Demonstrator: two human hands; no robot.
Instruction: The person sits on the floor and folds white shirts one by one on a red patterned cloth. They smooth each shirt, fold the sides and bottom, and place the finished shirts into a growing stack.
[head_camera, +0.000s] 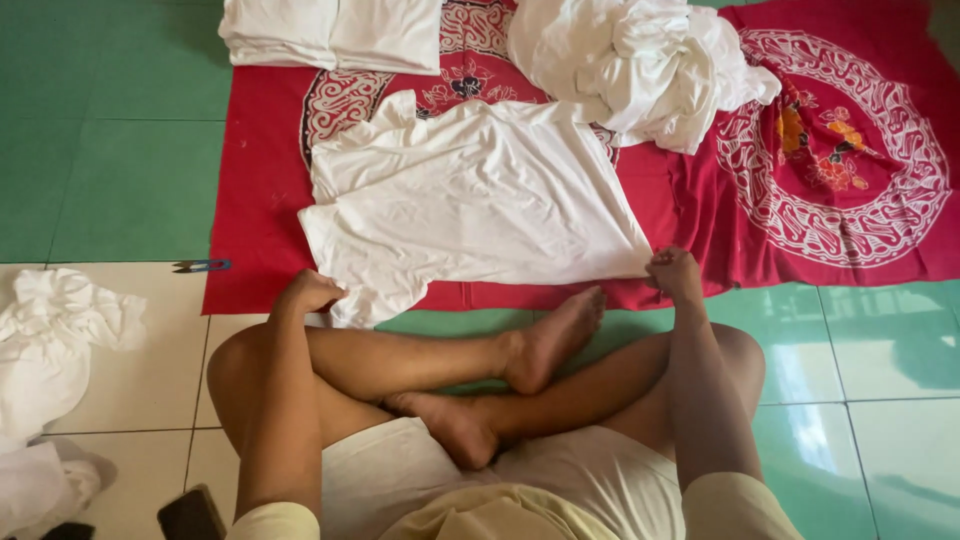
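A white T-shirt (470, 195) is pinched at its hem corners by the left hand (312, 290) and right hand (672, 272); uneven pulling could wrinkle it on the red patterned cloth (850, 150).

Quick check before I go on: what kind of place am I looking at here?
Probably a room in a home: a tiled floor, a red patterned cloth spread on it, and a person sitting cross-legged, both hands on a white T-shirt beside a folded stack.
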